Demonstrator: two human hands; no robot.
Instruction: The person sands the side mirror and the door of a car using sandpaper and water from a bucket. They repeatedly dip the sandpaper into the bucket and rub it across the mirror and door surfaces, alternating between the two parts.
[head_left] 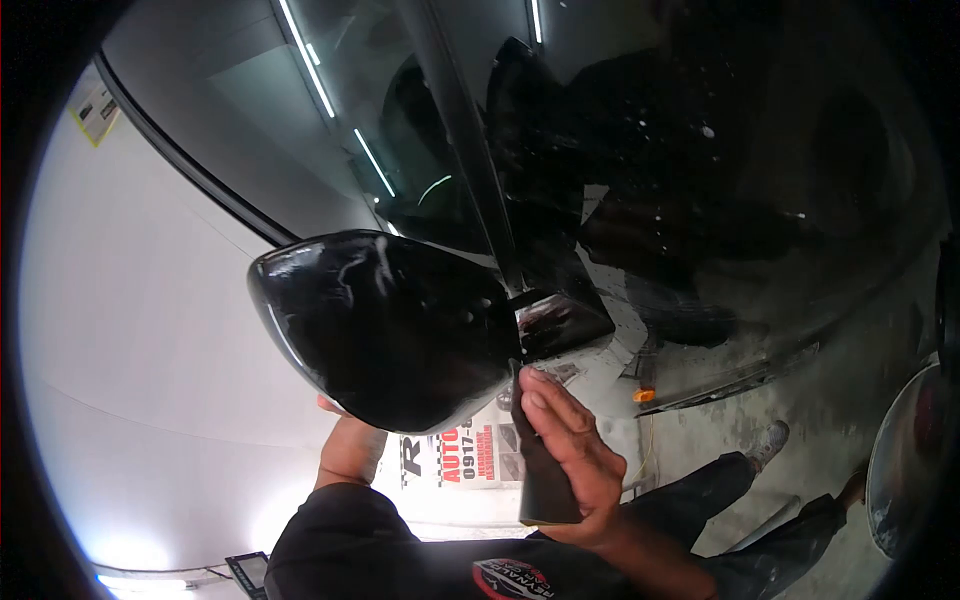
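Note:
A glossy black car side mirror (390, 330) fills the middle of the view, with wet-looking streaks and light reflections on its shell. My right hand (575, 440) is closed on a dark, flat, sheet-like piece (545, 475) with a pale lower edge. The upper end of this piece meets the mirror's edge near the mount; its material I cannot make out. My left hand (332, 406) reaches up behind the mirror's lower edge. Most of it is hidden there, so its grip does not show.
The dark car door and window (700, 180) spread above and to the right, reflecting ceiling lights. Behind the mirror hangs a printed banner (465, 455). An orange object (644, 396) is near the door's lower edge. A round pale-rimmed object (905, 460) stands at the far right.

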